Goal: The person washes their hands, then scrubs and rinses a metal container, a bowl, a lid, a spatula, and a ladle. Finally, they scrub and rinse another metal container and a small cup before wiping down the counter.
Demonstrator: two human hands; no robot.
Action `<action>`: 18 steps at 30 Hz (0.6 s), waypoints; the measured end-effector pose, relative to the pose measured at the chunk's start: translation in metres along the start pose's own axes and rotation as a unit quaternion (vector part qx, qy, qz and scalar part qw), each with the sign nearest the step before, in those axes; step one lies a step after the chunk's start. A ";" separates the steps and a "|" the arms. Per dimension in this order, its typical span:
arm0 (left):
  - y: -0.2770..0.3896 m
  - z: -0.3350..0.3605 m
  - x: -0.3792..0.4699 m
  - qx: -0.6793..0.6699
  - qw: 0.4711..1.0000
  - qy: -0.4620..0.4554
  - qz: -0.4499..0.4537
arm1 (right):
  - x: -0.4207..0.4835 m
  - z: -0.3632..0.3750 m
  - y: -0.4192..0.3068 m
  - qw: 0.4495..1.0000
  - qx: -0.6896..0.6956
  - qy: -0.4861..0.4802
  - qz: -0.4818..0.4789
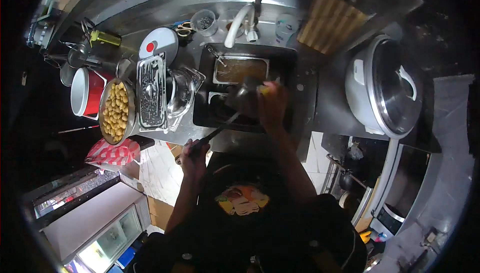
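Observation:
My left hand (pixel 194 156) grips the long dark handle (pixel 215 133) of a metal pan or scoop. The blurred grey head of this utensil (pixel 243 98) is over the black sink basin (pixel 288 57). At the head, my right hand (pixel 274 104) is closed around something yellow (pixel 265 90), perhaps a sponge, mostly hidden by the fingers. Behind the utensil, a rectangular steel pan (pixel 242 69) holding brownish water sits in the sink. Nearer me, a second steel pan (pixel 217 97) is partly covered by the utensil.
A white faucet (pixel 236 29) arches over the sink's back edge. Left of the basin are a soapy steel lid (pixel 152 93), stacked steelware (pixel 182 93) and a bowl of small yellowish pieces (pixel 115 113). A large lidded cooker (pixel 384 87) stands right; a ridged brown board (pixel 330 21) leans behind.

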State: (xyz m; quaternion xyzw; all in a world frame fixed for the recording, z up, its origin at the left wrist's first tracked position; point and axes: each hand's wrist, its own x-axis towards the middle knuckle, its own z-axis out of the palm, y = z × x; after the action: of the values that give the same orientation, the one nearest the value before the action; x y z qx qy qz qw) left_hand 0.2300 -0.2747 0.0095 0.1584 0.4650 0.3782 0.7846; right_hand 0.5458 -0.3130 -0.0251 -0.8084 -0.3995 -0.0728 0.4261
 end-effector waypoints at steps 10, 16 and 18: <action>0.022 0.043 -0.004 0.268 0.959 -0.086 0.030 | 0.042 0.039 0.040 0.980 -0.094 0.006 -0.173; 0.079 0.057 -0.013 0.300 0.843 -0.266 -0.360 | 0.035 0.058 0.059 0.964 -0.200 0.023 -0.172; 0.069 0.087 -0.021 0.320 0.859 -0.224 -0.330 | 0.029 0.053 0.058 0.990 -0.123 0.000 -0.066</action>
State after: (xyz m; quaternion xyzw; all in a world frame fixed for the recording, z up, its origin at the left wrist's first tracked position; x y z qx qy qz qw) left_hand 0.2669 -0.2351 0.1088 0.3188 0.3973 -0.1181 0.8524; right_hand 0.5943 -0.2743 -0.0815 -0.8266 -0.4400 -0.1487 0.3178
